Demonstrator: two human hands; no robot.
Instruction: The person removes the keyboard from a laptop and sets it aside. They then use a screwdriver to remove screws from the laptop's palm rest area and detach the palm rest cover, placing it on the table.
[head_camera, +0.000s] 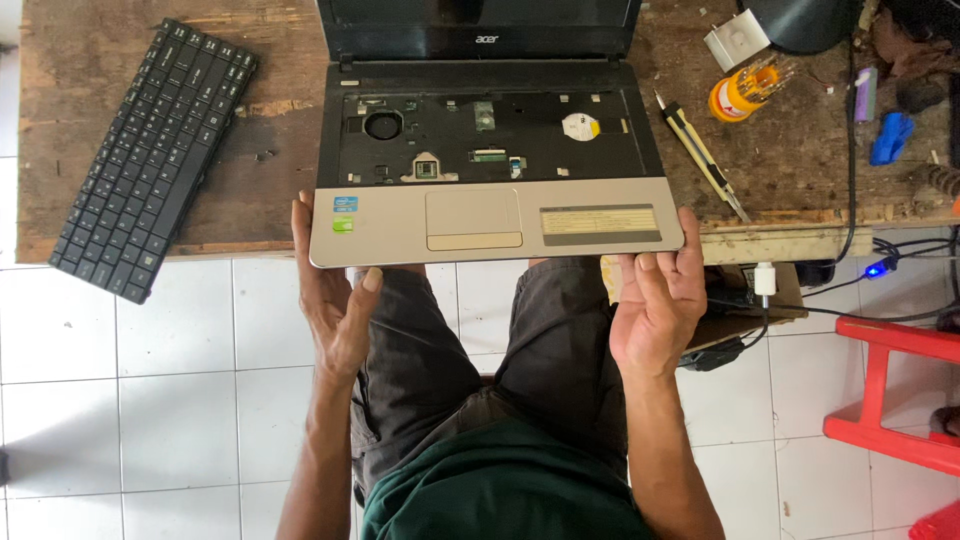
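We find an opened laptop (490, 160) lying on the worn wooden table (90, 60), its front edge overhanging the table's near side; the keyboard bay is bare, exposing the black inner tray with a fan opening and connectors. Our left hand (335, 300) grips the front left corner from beneath, thumb bent at the lower edge; our right hand (658, 300) holds the front right corner likewise, fingers curled under the palm rest; both grips are closed on the laptop. The detached black keyboard (150, 160) lies tilted at the table's left end, well apart from the laptop. A utility knife (700, 155) rests just right of the laptop; an orange screwdriver set (742, 92) stands beyond it.
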